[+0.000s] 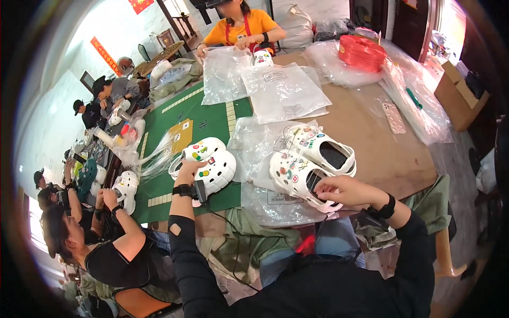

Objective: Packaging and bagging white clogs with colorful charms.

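Note:
A pair of white clogs [214, 165] with colourful charms on the toes lies left of centre, close to me. My left hand [189, 172] is closed on the heel end of this pair, and part of the grip is hidden. Another pair of white clogs [298, 170], also covered in charms, rests to the right on clear plastic bags [260, 204], toes pointing left and away. Over the heel opening of its nearer clog is my right hand [339, 190], fingers loosely bent and apart, with nothing visible in them.
More clear bags [286, 93] lie beyond the clogs. Across the table a person [239, 29] handles a bag beside another clog. A roll of red plastic twine [362, 53] and a phone-shaped pink object [393, 117] sit at right. Co-workers [106, 244] sit along the left.

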`<state>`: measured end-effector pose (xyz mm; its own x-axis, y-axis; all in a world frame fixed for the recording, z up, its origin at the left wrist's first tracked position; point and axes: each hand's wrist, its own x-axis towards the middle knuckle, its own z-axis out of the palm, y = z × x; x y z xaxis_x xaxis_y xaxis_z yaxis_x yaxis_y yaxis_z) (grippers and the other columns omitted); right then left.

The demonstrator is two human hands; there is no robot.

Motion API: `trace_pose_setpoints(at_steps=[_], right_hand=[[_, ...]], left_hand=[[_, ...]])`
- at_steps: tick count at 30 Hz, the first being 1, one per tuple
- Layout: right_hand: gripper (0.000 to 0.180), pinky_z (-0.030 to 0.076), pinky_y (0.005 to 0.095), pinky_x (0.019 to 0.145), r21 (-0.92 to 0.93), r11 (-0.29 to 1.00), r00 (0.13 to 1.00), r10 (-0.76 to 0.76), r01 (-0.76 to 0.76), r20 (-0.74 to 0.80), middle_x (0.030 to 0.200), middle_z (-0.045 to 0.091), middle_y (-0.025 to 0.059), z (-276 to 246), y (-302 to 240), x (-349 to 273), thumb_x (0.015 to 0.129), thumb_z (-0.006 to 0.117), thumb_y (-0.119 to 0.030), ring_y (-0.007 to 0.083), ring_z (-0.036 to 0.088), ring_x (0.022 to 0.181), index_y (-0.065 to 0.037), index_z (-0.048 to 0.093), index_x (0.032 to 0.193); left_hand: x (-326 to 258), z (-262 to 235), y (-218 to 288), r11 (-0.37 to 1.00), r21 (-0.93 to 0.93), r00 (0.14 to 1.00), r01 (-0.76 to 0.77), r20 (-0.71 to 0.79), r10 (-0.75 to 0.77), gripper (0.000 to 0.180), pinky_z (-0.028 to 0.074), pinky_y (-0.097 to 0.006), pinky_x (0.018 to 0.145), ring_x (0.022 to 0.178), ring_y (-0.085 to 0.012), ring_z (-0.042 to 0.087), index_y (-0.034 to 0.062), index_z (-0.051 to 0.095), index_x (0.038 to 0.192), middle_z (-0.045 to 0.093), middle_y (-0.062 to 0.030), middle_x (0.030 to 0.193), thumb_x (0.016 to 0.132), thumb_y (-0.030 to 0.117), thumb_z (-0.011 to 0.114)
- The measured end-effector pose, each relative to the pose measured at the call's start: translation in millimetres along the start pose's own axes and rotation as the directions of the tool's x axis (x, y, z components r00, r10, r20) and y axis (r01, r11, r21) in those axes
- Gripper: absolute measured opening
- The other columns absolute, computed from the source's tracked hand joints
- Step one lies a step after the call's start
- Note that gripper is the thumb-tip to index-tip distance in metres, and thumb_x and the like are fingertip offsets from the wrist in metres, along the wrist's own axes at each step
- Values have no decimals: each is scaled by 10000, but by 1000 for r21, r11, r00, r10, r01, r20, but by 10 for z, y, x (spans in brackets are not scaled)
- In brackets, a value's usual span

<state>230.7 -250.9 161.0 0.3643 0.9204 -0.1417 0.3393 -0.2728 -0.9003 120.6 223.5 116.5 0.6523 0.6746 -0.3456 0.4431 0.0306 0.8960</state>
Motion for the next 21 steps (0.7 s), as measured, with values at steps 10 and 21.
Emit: trace_pose_setpoints(at_steps=[10,21], right_hand=[[215,459,261,749,161,985,997,69,-65,-18,922,635,46,-132,8,18,898,555,-200,106,573,841,-36,590,1033],[247,462,275,769,169,985,999,10,-18,47,983,624,62,-320,-122,41,916,513,-211,133,572,874,-44,574,1088]], left_hand=[[468,122,770,849,463,952,-256,-31,304,641,484,-335,692,835,-199,592,-58,415,1176,602,-140,925,602,-73,700],[1996,448,1033,266,921,670,-285,-7,743,403,442,-452,802,934,-387,560,60,536,1109,607,-195,949,709,17,528]])
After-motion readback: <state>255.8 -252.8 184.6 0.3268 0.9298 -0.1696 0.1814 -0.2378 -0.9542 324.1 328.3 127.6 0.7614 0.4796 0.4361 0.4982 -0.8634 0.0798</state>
